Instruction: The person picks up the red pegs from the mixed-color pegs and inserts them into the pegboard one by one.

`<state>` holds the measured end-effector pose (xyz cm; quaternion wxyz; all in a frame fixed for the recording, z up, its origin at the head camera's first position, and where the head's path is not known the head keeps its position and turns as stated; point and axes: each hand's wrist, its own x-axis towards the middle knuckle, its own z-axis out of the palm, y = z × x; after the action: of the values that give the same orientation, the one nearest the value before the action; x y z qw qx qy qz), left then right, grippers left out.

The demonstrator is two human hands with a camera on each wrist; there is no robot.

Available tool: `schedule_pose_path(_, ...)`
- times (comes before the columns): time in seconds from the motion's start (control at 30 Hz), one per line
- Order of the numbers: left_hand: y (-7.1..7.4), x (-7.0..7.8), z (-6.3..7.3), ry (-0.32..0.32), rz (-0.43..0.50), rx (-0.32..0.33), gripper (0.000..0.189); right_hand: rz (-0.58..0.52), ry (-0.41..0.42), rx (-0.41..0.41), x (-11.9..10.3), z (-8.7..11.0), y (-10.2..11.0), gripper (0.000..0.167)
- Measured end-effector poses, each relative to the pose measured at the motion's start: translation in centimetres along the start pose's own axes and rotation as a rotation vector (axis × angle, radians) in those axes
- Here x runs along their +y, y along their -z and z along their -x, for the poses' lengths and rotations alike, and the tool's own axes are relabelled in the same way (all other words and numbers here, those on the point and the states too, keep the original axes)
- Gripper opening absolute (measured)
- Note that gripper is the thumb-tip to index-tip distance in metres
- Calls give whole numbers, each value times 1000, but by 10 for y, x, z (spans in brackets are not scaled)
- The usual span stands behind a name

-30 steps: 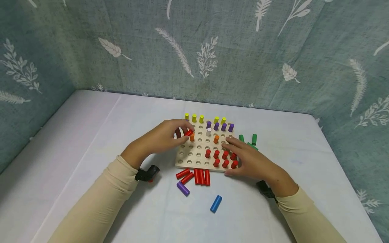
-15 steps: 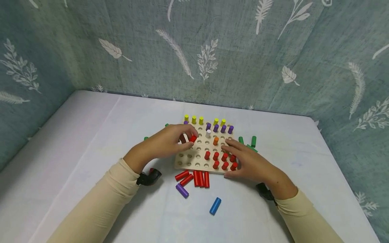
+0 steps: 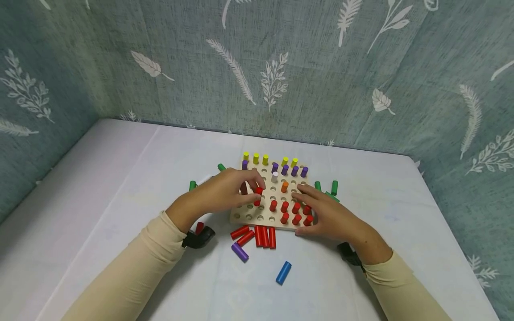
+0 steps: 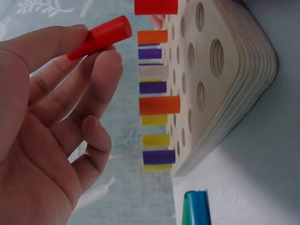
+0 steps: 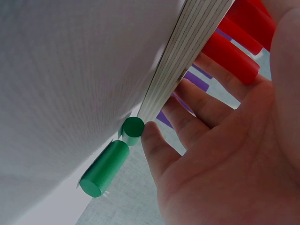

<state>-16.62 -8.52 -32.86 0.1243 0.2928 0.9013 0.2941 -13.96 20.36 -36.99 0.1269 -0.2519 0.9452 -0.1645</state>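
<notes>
My left hand point(image 3: 218, 191) pinches a red peg point(image 4: 105, 36) between thumb and fingertips, over the left part of a wooden pegboard point(image 3: 241, 218). The peg stands nearly upright in the head view, and its lower end is apart from the board in the left wrist view. On the board's right edge rests my right hand point(image 3: 335, 214), its fingers spread and holding no peg. Standing in holes are yellow pegs point(image 3: 255, 158), purple pegs point(image 3: 284, 169), a white peg point(image 3: 275, 177), an orange peg point(image 3: 284, 187) and several red pegs point(image 3: 284, 206). My left hand hides some holes.
Loose red pegs point(image 3: 259, 236), a purple peg point(image 3: 240, 252) and a blue peg point(image 3: 283, 273) lie before the board. Green pegs lie to its left and right, one green peg point(image 5: 104, 168) near my right hand. A patterned cloth point(image 3: 257, 67) hangs behind the table.
My left hand has moved slightly toward me and right with the red peg, which has turned from tilted to nearly upright. The right hand stays on the board's edge.
</notes>
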Motion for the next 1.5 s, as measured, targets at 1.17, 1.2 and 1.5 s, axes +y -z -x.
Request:
schedule_pose_path(1.17,-27,10,-3,-56,-38,-90,20,3,13,14,2,-1,-2,93)
schedule_pose_path(1.2,-27,10,-3,-63,-38,-85,20,4,15,18,2,-1,-1,93)
schedule_pose_path(1.5,-29,13,-4,-84,-42,-80,18,-2,18,12,2,0,1,94)
